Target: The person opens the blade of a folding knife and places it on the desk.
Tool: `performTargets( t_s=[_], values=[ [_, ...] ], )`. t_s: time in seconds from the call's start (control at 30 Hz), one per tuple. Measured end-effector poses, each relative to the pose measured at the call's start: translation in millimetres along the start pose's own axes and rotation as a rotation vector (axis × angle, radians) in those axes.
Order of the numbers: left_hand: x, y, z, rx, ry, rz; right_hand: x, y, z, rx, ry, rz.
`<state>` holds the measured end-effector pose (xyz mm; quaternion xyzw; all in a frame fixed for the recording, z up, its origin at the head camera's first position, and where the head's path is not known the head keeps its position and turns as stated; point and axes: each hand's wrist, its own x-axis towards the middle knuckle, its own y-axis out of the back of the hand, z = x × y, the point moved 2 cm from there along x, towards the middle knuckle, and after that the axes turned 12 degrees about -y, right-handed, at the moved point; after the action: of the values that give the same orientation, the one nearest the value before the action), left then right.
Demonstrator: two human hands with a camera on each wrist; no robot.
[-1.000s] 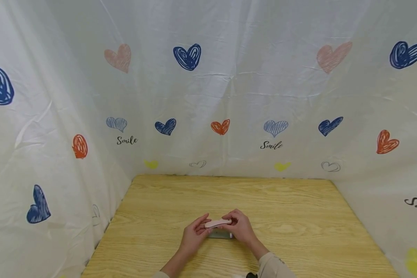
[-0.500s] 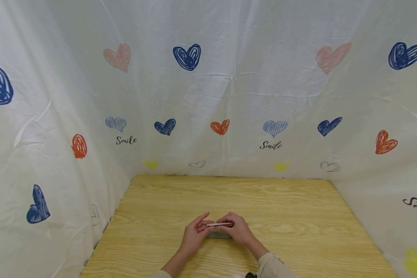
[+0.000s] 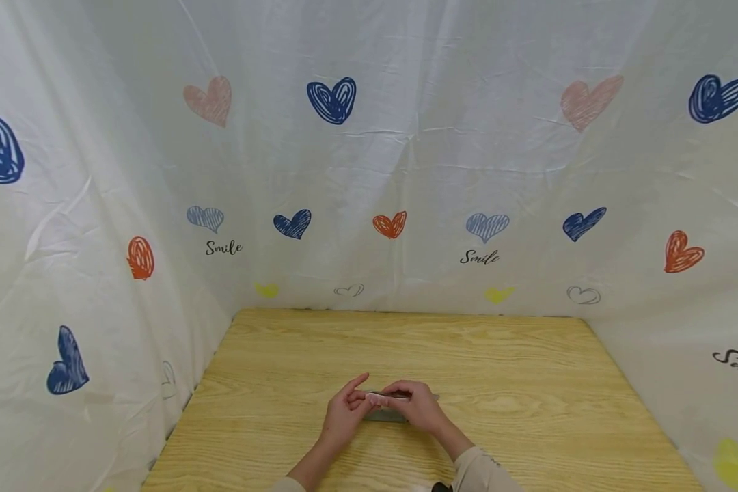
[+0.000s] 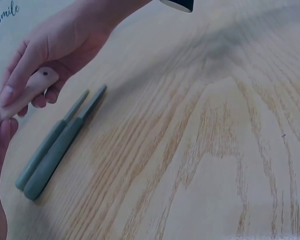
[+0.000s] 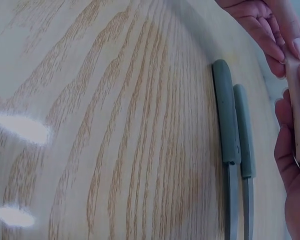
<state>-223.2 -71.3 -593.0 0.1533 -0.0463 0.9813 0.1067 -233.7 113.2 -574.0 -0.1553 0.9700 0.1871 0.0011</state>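
In the head view my left hand (image 3: 342,413) and right hand (image 3: 421,404) meet over the middle front of the table. Between them they pinch a slim, pale pink handle (image 4: 36,86) with a rounded end and a dark dot near it. A lengthwise groove shows on the handle in the right wrist view; fingers cover much of the rest. My right hand grips the dotted end, while the left thumb and fingers hold the other, with the index finger raised. Below lie two green-handled tools (image 5: 225,110) side by side, with slim grey metal shafts.
The wood-grain table (image 3: 504,369) runs back to a white curtain (image 3: 406,157) printed with hearts, which also closes off both sides. A dark rounded thing (image 3: 443,487) shows at the bottom edge by the right sleeve (image 3: 486,471).
The pink handle has turned from its broad side to edge-on in the head view and is now more covered by fingers. Both hands have stayed nearly in place.
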Motion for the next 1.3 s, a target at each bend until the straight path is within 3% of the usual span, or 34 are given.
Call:
performTargets(
  t_s=[0.23, 0.4, 0.57, 0.67, 0.8, 0.9, 1.1, 1.3],
  values=[
    [-1.4, -1.8, 2.2, 0.026, -0.013, -0.045, 2, -3, 5, -0.053, 0.002, -0.057],
    [-3.4, -3.4, 3.6, 0.03, 0.015, -0.1, 1, -3, 8, -0.138, 0.03, -0.057],
    [-4.0, -4.3, 4.8, 0.051, 0.015, -0.098, -1, -3, 7, -0.163, 0.047, -0.002],
    [-3.9, -4.1, 4.7, 0.056, 0.02, -0.083, -2, -2, 7, -0.136, 0.005, 0.055],
    [-3.9, -2.8, 4.1, 0.056, 0.03, -0.079, -3, 0, 8, -0.086, -0.058, 0.058],
    [-4.1, -1.3, 4.6, 0.082, 0.032, -0.103, -2, 1, 8, -0.058, -0.055, 0.01],
    [-6.5, -1.3, 4.5, 0.04, 0.03, -0.153, 3, -1, 7, 0.046, -0.026, -0.072],
    [-7.8, 1.6, 3.2, 0.075, 0.013, -0.138, 3, 8, 8, 0.094, -0.02, -0.027]
  ],
)
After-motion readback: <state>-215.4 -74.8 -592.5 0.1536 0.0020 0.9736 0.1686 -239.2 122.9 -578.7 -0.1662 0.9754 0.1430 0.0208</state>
